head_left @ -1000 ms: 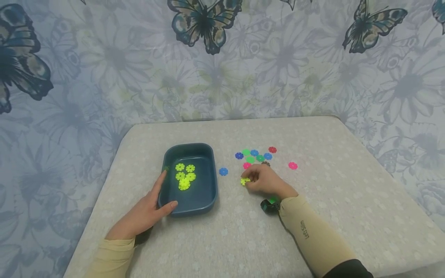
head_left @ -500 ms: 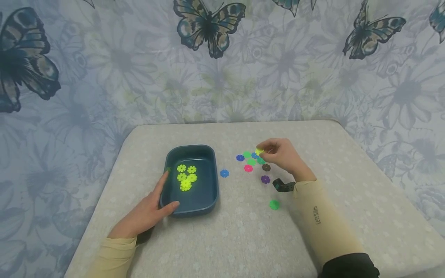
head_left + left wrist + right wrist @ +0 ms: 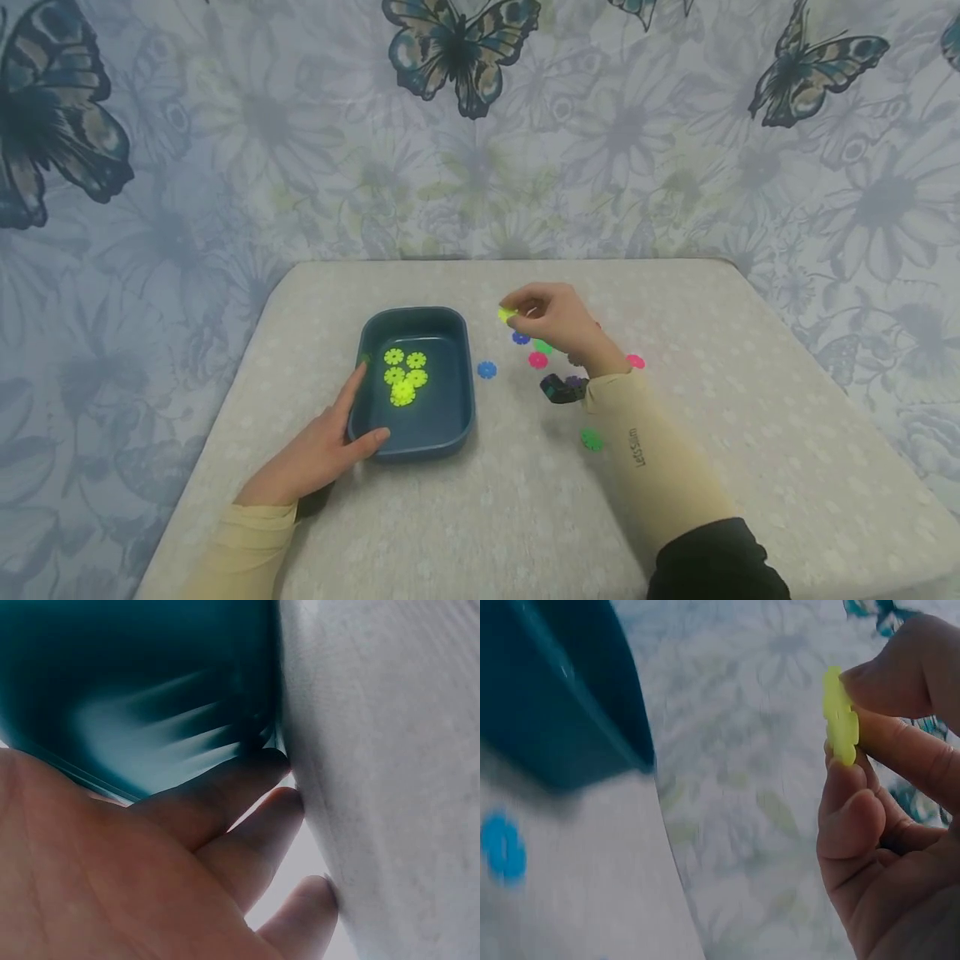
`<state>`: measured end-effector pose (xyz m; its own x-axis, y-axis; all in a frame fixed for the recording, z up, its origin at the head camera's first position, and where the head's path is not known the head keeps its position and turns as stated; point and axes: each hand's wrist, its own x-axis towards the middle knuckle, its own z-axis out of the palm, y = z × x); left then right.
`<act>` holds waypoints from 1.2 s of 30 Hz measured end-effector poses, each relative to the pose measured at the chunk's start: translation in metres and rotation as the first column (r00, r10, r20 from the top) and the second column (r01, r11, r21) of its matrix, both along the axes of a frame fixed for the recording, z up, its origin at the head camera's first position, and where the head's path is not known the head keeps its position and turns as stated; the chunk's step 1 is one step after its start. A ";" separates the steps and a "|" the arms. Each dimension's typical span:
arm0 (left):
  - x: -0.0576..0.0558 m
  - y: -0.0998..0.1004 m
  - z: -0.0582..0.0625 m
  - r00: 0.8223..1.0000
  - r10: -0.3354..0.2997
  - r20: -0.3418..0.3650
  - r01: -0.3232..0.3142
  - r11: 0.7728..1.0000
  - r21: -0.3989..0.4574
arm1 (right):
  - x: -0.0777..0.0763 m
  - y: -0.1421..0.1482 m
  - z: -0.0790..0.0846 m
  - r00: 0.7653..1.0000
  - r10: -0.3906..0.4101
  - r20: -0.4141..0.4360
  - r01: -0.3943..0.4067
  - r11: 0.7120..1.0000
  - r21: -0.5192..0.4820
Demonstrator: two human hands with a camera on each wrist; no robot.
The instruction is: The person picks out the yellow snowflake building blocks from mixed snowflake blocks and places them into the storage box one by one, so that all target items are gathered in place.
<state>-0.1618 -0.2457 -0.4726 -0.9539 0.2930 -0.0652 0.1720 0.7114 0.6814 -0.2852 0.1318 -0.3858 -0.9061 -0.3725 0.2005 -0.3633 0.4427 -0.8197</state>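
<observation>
A dark teal plastic tray (image 3: 420, 452) stands on the table with several yellow flower-shaped discs (image 3: 402, 392) inside. My left hand (image 3: 318, 454) holds its near-left corner, thumb over the rim; in the left wrist view the other fingers (image 3: 247, 859) lie along the outer wall and reach the tablecloth. Right of the tray, my right hand (image 3: 558, 323) pinches one yellow flower-shaped disc (image 3: 841, 718) between thumb and fingers, raised above the table. Under and around this hand lie discs in other colours, partly hidden: dark blue (image 3: 521, 337), green (image 3: 543, 347) and pink (image 3: 537, 360).
A light blue disc (image 3: 487, 369) lies close to the tray's right side. A green disc (image 3: 592, 439) is nearer the front, and another pink disc (image 3: 636, 361) sits farther right. The patterned tablecloth (image 3: 487, 533) reaches back to a butterfly-print wall (image 3: 480, 192).
My right hand picked up the yellow disc, carried it back and right over the coloured discs, then moved left toward the tray. My left hand has stayed at the tray.
</observation>
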 end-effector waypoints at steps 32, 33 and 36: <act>0.001 -0.001 0.005 0.999 -0.007 0.038 0.006 1.000 0.031 | -0.014 -0.163 -0.056 0.946 0.287 0.150 -0.314 0.925 0.212; 0.001 -0.001 0.005 0.999 -0.007 0.040 0.005 0.999 0.034 | -0.014 -0.164 -0.056 0.943 0.294 0.153 -0.325 0.915 0.241; 0.001 -0.001 0.005 0.999 -0.003 0.041 0.001 0.999 0.036 | -0.013 -0.166 -0.056 0.939 0.312 0.147 -0.344 0.883 0.319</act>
<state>-0.1605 -0.2467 -0.4673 -0.9500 0.2979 -0.0937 0.1449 0.6863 0.7127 -0.2986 -0.0347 -0.4417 -0.7284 -0.6821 -0.0639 -0.4685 0.5640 -0.6800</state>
